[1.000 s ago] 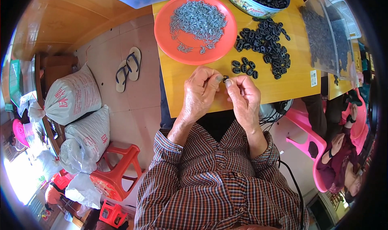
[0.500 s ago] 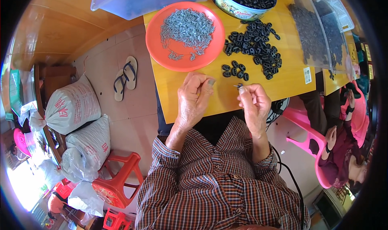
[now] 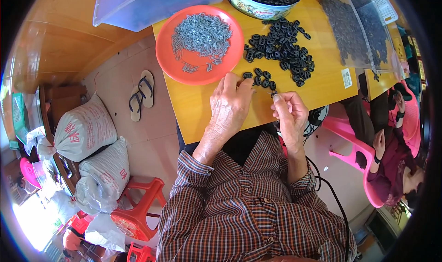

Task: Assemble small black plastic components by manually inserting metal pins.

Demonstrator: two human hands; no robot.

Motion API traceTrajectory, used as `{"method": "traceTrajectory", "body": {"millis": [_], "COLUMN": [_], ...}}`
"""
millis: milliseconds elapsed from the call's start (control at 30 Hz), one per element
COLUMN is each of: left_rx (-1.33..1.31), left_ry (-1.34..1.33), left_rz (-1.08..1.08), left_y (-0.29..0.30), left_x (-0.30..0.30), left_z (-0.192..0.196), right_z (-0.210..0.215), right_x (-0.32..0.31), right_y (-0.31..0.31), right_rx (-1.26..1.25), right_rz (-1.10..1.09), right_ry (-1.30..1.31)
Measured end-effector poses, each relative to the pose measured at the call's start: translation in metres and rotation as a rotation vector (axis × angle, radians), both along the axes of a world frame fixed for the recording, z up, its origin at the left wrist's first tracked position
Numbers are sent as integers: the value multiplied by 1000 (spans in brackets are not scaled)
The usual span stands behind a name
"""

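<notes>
The left hand (image 3: 229,104) lies on the worktop (image 3: 202,105), fingers spread toward small black rings (image 3: 260,78) just beside the orange plate (image 3: 168,55). The right hand (image 3: 290,112) pinches a small metal pin (image 3: 271,94), raised for fitting.

This looks like a small home workshop for piecework assembly. A yellow wooden table (image 3: 207,110) carries an orange plate of small grey metal pins (image 3: 200,32), loose black plastic parts (image 3: 281,45) and a tin bowl (image 3: 262,6) of more. Filled white sacks (image 3: 87,128) (beside flip-flops (image 3: 140,94)) and plastic stools (image 3: 138,211) stand on the tiled floor.
</notes>
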State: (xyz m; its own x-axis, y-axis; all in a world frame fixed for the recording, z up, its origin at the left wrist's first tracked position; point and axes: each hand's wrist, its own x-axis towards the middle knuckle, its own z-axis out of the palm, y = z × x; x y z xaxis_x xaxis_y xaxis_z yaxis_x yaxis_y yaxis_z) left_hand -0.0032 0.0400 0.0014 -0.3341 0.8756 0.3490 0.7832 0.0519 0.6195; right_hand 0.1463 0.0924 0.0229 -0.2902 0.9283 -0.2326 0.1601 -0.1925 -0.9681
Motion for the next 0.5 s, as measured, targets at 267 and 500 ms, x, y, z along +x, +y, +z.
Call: {"method": "traceTrajectory", "body": {"millis": [267, 500], "left_rx": [90, 73], "left_ry": [-432, -1319], "left_rz": [30, -20], "left_y": [-8, -20], "left_x": [-3, -7], "left_z": [0, 4], "right_z": [3, 9], "right_x": [0, -10], "right_y": [0, -3], "right_rx": [-75, -101], "right_rz": [-1, 11], "right_ry": [45, 82]}}
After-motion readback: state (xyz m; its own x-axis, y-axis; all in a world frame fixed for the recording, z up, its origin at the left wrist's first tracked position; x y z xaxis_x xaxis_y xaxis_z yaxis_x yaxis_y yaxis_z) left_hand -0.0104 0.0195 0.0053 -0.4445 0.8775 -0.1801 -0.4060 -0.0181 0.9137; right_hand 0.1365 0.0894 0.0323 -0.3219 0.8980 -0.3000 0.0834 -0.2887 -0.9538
